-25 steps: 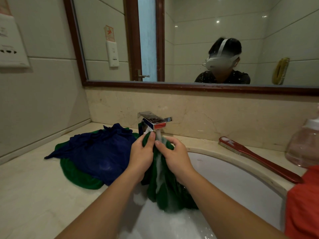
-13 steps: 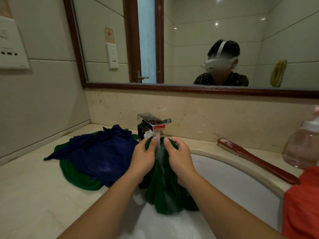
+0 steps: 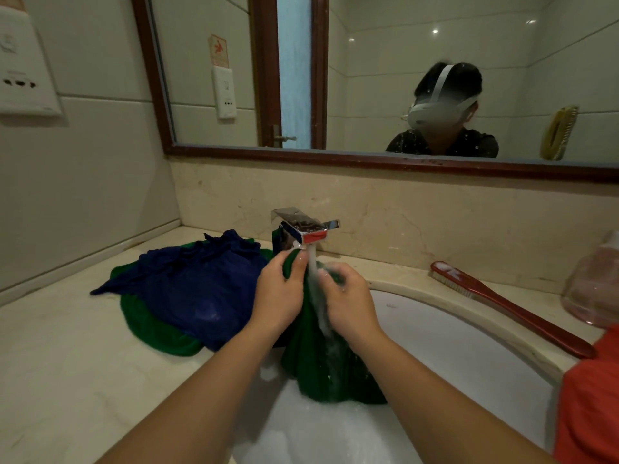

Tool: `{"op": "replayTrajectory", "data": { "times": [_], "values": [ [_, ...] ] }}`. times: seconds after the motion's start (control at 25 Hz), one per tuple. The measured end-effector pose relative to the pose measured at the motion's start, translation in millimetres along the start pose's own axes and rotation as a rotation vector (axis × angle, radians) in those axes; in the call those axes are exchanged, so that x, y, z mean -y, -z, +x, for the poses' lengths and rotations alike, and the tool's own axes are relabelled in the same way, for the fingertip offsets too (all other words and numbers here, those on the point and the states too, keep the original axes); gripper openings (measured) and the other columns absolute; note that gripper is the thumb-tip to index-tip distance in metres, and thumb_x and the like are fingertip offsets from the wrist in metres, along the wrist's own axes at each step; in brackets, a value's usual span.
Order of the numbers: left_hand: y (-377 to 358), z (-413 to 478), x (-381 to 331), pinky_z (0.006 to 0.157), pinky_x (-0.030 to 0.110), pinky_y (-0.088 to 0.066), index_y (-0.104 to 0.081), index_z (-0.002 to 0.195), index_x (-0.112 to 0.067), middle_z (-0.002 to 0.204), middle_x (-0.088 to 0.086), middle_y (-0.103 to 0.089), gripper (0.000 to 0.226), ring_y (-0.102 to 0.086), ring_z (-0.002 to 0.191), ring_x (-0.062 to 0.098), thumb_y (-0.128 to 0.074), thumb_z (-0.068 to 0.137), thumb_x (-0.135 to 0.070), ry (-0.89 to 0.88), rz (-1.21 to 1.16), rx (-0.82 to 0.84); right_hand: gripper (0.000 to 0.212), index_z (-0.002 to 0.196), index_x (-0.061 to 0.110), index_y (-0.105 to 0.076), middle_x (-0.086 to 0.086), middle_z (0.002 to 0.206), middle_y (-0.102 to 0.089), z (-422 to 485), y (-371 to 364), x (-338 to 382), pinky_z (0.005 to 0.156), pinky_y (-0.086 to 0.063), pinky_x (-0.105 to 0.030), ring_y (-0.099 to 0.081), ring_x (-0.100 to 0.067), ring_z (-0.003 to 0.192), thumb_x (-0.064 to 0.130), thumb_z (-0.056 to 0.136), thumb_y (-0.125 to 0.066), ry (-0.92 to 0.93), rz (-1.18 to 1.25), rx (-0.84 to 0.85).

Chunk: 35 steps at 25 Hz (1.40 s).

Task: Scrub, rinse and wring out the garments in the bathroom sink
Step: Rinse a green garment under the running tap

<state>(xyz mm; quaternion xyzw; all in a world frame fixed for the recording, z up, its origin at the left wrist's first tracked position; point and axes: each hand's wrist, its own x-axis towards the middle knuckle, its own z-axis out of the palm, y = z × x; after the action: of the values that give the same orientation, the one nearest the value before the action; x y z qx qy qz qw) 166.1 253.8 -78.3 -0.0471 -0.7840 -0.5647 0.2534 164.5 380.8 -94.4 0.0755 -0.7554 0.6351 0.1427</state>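
We held a dripping green garment [image 3: 321, 370] bunched up under the tap [image 3: 303, 229] at the back edge of the sink [image 3: 462, 346], its lower folds hanging into the white basin. Our left hand [image 3: 279, 296] clutched the top of the cloth from the left, fingers curled round it and thumb raised near the spout. Our right hand [image 3: 348, 303] clutched it from the right, and only a narrow strip of cloth showed between the two hands. A stream of water [image 3: 312, 262] ran from the spout onto that strip and down the front of the garment. Suds [image 3: 301, 437] lay in the basin beneath it.

On the counter [image 3: 67, 363], just left of the tap and toward the back left corner, a blue garment [image 3: 191, 286] lay crumpled on top of a second green garment [image 3: 150, 326], whose edge showed along the near side. A red long-handled brush [image 3: 502, 306] lay along the counter's back edge, right of the sink. Beyond the brush, at the right edge, stood a clear bottle [image 3: 593, 283], too blurred to make out further. An orange-red cloth [image 3: 593, 403] showed at the sink's near right rim. The mirror [image 3: 368, 95] above the counter reflected a person wearing a white headset.
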Motion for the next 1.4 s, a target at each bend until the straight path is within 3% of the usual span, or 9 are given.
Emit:
{"op": "replayTrajectory", "data": {
  "times": [0.16,0.4,0.56,0.84,0.92,1.04,1.16,1.24,1.4],
  "values": [
    [-1,-4,6,0.070,0.033,-0.055,-0.067,0.099,-0.025,0.084,-0.005,-0.069,0.031,-0.066,0.078,0.009,-0.049,0.101,-0.050,-0.027,0.119,0.101,0.012,0.106,0.029,-0.069,0.014,0.096,-0.070,-1,8,-1,0.082,-0.056,-0.029,-0.065,-0.003,0.091,0.032,0.104,-0.058,0.021,0.004,-0.039],
    [6,-22,7,0.064,0.023,-0.052,-0.068,0.106,-0.027,0.085,-0.009,-0.070,0.023,-0.066,0.077,0.005,-0.052,0.102,-0.044,-0.030,0.140,0.093,0.007,0.101,0.027,-0.076,0.009,0.095,-0.076,-16,19,10,0.086,-0.061,-0.037,-0.072,-0.010,0.092,0.029,0.095,-0.073,-0.099,0.049,0.078],
    [21,-24,-8,0.063,0.039,-0.056,-0.064,0.107,-0.022,0.084,-0.005,-0.070,0.045,-0.066,0.074,0.010,-0.041,0.098,-0.059,-0.052,0.187,0.101,0.008,0.101,0.031,-0.076,0.015,0.097,-0.075,-14,43,38,0.085,-0.060,-0.034,-0.071,-0.006,0.094,0.029,0.095,-0.072,-0.144,0.013,0.082],
    [79,6,-88,0.055,0.040,-0.053,-0.067,0.095,-0.018,0.077,-0.004,-0.068,0.070,-0.064,0.067,0.018,-0.028,0.096,-0.076,-0.192,0.481,0.182,0.013,0.101,0.032,-0.079,0.021,0.096,-0.075,-4,75,132,0.089,-0.058,-0.038,-0.069,-0.003,0.094,0.022,0.094,-0.074,-0.061,-0.211,0.133],
    [103,27,-122,0.054,0.042,-0.053,-0.068,0.092,-0.017,0.075,-0.002,-0.069,0.069,-0.065,0.065,0.021,-0.033,0.095,-0.076,-0.187,0.489,0.125,0.014,0.099,0.038,-0.078,0.026,0.094,-0.074,15,73,178,0.085,-0.056,-0.032,-0.069,-0.001,0.092,0.026,0.095,-0.073,-0.034,-0.218,0.218],
    [146,67,-167,0.057,0.044,-0.055,-0.068,0.088,-0.019,0.073,0.004,-0.070,0.064,-0.067,0.066,0.028,-0.041,0.092,-0.077,-0.198,0.518,0.002,0.017,0.093,0.045,-0.072,0.031,0.088,-0.070,53,56,250,0.075,-0.047,-0.010,-0.065,0.009,0.087,0.028,0.095,-0.072,0.056,-0.257,0.349],
    [192,112,-184,0.063,0.045,-0.055,-0.067,0.087,-0.022,0.077,0.009,-0.071,0.075,-0.067,0.075,0.034,-0.032,0.084,-0.088,-0.100,0.650,-0.024,0.005,0.094,0.029,-0.075,0.019,0.088,-0.071,90,15,291,0.068,-0.045,-0.007,-0.066,0.008,0.080,0.025,0.095,-0.073,0.041,-0.194,0.352],
    [216,141,-177,0.067,0.045,-0.054,-0.064,0.090,-0.024,0.083,0.011,-0.070,0.075,-0.066,0.082,0.037,-0.029,0.081,-0.090,0.013,0.750,0.006,0.009,0.089,0.031,-0.072,0.019,0.082,-0.069,111,-24,294,0.064,-0.044,-0.006,-0.064,0.010,0.075,0.024,0.095,-0.072,0.046,-0.198,0.352],
    [237,184,-110,0.074,0.040,-0.050,-0.061,0.112,-0.024,0.104,0.008,-0.068,0.053,-0.064,0.097,0.032,-0.043,0.094,-0.071,0.270,0.886,0.225,0.006,0.101,0.028,-0.072,0.012,0.092,-0.071,144,-99,247,0.066,-0.051,-0.019,-0.065,-0.001,0.080,0.032,0.098,-0.068,-0.138,-0.321,0.383]
  ]
}}
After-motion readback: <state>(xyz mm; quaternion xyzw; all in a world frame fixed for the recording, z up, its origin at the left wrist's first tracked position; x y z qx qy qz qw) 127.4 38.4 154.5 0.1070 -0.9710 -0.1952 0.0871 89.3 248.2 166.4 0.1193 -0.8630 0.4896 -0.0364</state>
